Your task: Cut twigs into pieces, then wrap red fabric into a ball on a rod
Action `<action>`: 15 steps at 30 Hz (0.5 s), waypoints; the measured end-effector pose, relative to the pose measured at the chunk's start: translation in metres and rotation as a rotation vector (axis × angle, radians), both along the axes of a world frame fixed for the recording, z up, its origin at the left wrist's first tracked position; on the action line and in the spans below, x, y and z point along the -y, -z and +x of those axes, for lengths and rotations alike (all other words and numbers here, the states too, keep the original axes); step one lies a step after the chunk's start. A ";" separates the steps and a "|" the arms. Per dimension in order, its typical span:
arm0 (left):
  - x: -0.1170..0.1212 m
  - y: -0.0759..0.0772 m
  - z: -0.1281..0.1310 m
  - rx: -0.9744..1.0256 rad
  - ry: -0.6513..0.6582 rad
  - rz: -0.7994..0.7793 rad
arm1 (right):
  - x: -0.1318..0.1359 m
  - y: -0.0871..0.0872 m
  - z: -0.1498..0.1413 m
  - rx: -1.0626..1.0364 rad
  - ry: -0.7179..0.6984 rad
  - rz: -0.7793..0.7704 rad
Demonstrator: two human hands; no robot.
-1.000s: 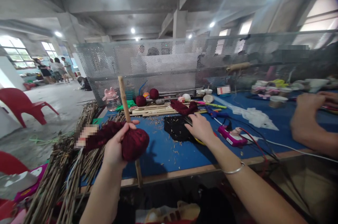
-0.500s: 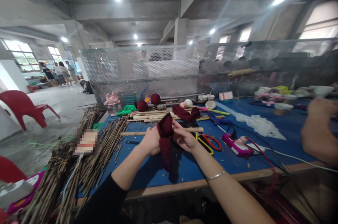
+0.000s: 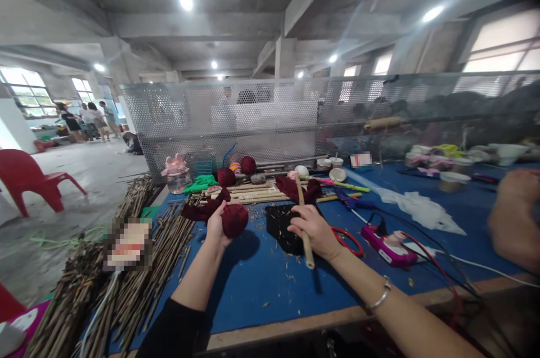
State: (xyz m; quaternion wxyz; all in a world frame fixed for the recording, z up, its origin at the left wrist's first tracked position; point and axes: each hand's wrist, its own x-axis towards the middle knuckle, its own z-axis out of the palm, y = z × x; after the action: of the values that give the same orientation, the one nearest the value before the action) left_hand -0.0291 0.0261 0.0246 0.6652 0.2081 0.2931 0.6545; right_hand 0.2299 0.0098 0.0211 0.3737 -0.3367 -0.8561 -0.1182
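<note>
My left hand [image 3: 216, 228] grips a ball covered in dark red cloth [image 3: 235, 220], raised a little above the blue table. A loose tail of the same cloth [image 3: 202, 209] trails out to the left behind the fingers. In my right hand [image 3: 314, 227] is a light wooden stick [image 3: 309, 258], slanting with its near end toward me. Beneath that hand lies a black cloth [image 3: 280, 227] sprinkled with small chips. Red-handled scissors [image 3: 349, 241] are partly hidden by my right forearm.
Bundled thin twigs [image 3: 162, 251] cover the table's left side. Further back are more dark red balls [image 3: 226, 177], wooden sticks [image 3: 257, 196] and a pink-topped jar [image 3: 176, 174]. A purple power strip [image 3: 390, 251] with cables sits at right, near another person's hand [image 3: 517, 217].
My hands have parted. The dark red cloth both were handling now wraps a ball in my left hand, and my right hand has picked up the stick from the table.
</note>
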 end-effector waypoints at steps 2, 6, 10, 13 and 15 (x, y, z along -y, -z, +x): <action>0.001 0.005 -0.002 -0.038 0.014 -0.041 | -0.006 0.016 -0.002 0.185 0.062 -0.164; 0.003 0.020 0.000 -0.775 -0.040 0.134 | -0.004 0.014 -0.010 0.380 0.125 -0.519; 0.003 0.034 0.005 -1.320 0.009 0.382 | -0.001 -0.011 -0.040 0.254 0.082 -0.857; 0.004 0.045 0.009 -1.409 0.119 0.512 | -0.008 -0.012 -0.076 -0.068 -0.306 -1.105; 0.005 0.054 0.012 -1.373 0.145 0.566 | -0.015 -0.002 -0.098 -0.357 -0.559 -1.198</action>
State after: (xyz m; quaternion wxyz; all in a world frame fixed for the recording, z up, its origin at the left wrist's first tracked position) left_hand -0.0169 0.0212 -0.0297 0.2951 0.7521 0.4484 0.3823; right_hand 0.1317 0.0246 0.0230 0.2749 -0.2660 -0.7538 0.5343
